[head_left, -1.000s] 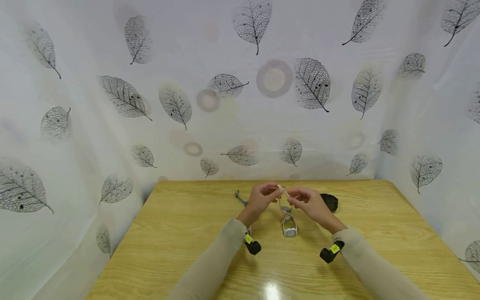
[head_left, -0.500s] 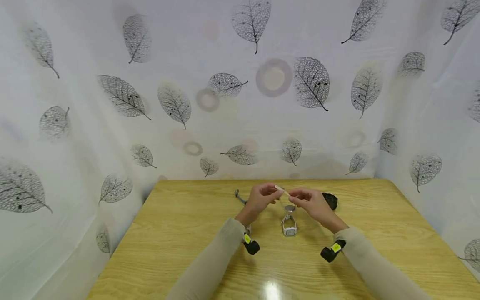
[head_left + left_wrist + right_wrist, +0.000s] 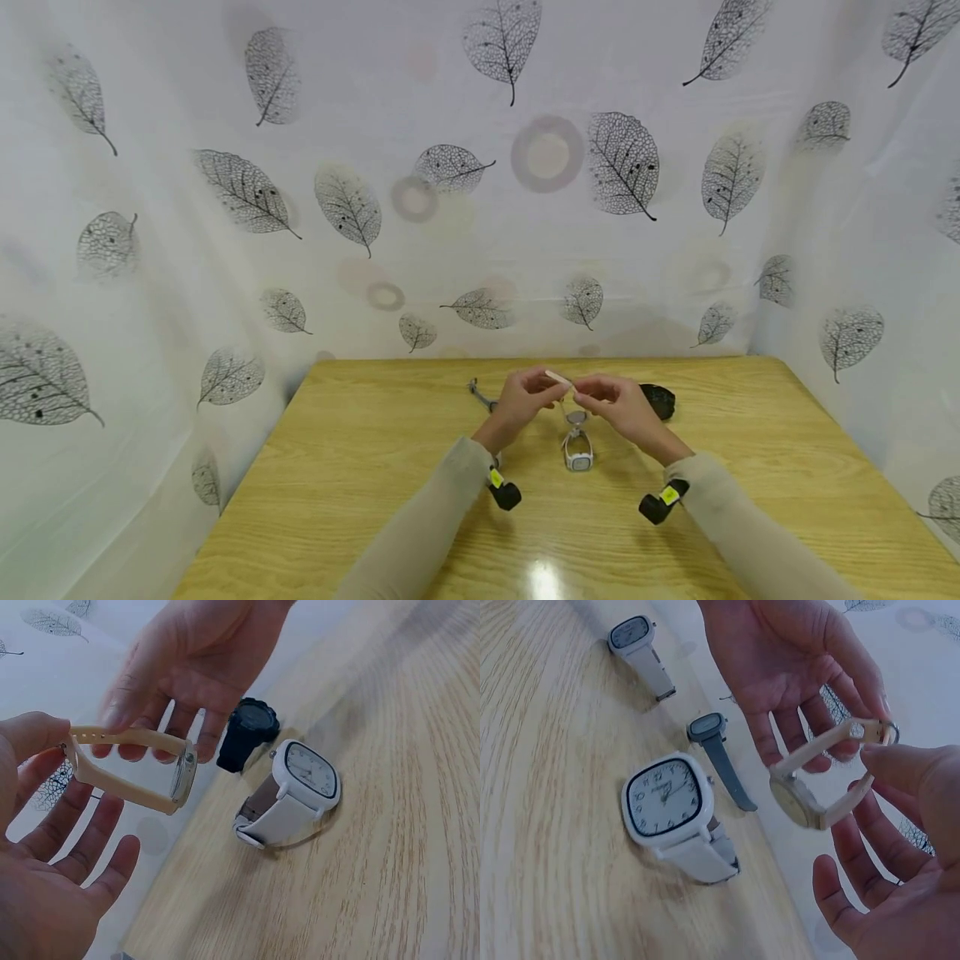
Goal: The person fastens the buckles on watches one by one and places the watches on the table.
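Above the table, both hands hold a wristwatch with a beige strap (image 3: 127, 786), its strap bent into a loop and its round case (image 3: 182, 778) hanging down. My left hand (image 3: 519, 406) pinches the strap at the buckle end. On the strap's other side, the thumb and fingers of my right hand (image 3: 618, 408) pinch it; the right wrist view shows the right thumb near the buckle (image 3: 894, 733). The remaining fingers of both hands spread loosely. Directly below stands a white square-faced watch (image 3: 311, 776) with its strap looped. The fingers partly hide the fastening.
A black watch (image 3: 658, 402) lies behind my right hand. A grey-strapped watch (image 3: 731, 776) is to the left, behind my left hand. Another white watch (image 3: 641, 656) sits near my left wrist. The wooden table (image 3: 360, 483) meets a leaf-patterned curtain (image 3: 420, 267) at its far edge.
The beige watch has swung and tilted slightly between the fingers, with its strap end shifting a little to the left. Both hands stay nearly in place; the other watches have not moved.
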`<act>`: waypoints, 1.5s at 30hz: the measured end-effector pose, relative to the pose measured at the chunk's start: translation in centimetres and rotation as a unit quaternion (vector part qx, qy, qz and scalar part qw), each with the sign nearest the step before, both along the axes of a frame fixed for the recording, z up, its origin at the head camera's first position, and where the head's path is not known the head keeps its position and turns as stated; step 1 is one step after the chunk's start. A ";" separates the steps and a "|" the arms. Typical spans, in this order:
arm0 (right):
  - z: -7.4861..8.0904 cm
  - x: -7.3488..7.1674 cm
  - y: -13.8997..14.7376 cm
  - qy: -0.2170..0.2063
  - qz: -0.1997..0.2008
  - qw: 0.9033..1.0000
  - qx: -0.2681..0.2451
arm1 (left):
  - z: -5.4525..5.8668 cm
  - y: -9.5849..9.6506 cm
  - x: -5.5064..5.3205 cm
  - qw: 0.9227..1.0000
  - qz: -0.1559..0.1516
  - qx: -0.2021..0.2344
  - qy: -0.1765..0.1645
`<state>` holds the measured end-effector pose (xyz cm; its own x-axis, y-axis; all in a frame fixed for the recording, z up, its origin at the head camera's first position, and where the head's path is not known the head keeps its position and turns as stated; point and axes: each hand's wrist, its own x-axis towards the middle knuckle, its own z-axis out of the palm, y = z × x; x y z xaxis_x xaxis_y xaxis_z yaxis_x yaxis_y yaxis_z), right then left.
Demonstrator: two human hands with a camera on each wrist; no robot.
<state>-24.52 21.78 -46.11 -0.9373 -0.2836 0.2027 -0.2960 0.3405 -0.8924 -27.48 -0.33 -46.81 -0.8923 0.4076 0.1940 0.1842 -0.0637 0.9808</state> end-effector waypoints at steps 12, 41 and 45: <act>-0.7 0.1 0.4 0.007 0.007 1.000 -0.002 | -0.1 -0.4 0.0 1.000 0.007 -0.010 0.008; -0.7 0.5 0.1 0.008 -0.024 0.999 0.021 | -0.6 0.4 0.6 0.999 0.002 -0.036 0.031; -0.7 0.5 0.0 0.014 -0.021 0.999 0.019 | -0.5 0.5 0.7 0.998 0.005 -0.048 0.029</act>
